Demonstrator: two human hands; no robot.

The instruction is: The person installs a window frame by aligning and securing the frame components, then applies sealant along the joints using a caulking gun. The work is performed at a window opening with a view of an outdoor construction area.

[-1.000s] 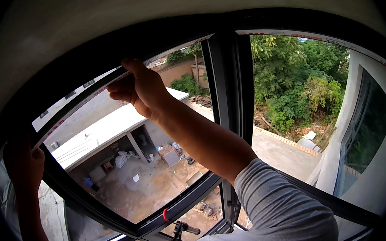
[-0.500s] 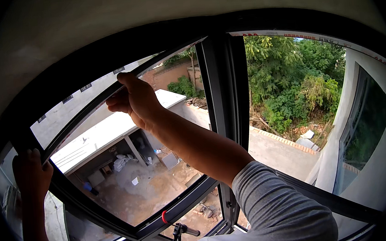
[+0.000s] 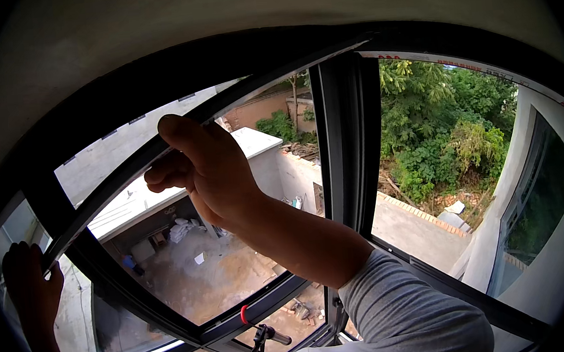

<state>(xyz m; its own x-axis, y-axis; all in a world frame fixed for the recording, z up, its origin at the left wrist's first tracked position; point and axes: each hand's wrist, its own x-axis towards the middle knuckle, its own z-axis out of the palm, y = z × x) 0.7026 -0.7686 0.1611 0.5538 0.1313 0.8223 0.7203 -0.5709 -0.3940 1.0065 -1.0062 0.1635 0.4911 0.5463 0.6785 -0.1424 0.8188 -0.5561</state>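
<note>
A long, thin dark strip (image 3: 121, 173) slants across the window opening, bent by the lens. My right hand (image 3: 218, 171) is closed on it near the middle, thumb along the top and fingers curled below. My left hand (image 3: 33, 285) grips its lower left end, partly in shadow. The strip's far right end reaches up to the top of the dark window frame (image 3: 341, 150), beside the upright post; whether it touches the frame I cannot tell. Part of the strip is hidden behind my right hand.
A black tool (image 3: 266, 338) hangs by a red loop (image 3: 243, 315) on the lower frame bar. Beyond the window, a yard (image 3: 210, 276) lies far below, with a flat white roof (image 3: 140, 205) and trees (image 3: 437, 109). A grey wall with a dark window (image 3: 544, 186) stands to the right.
Both hands have shifted the strip: its left end is lower and farther left, its right end farther right and slightly higher. My view has also moved a little. Both hands keep their grip.
</note>
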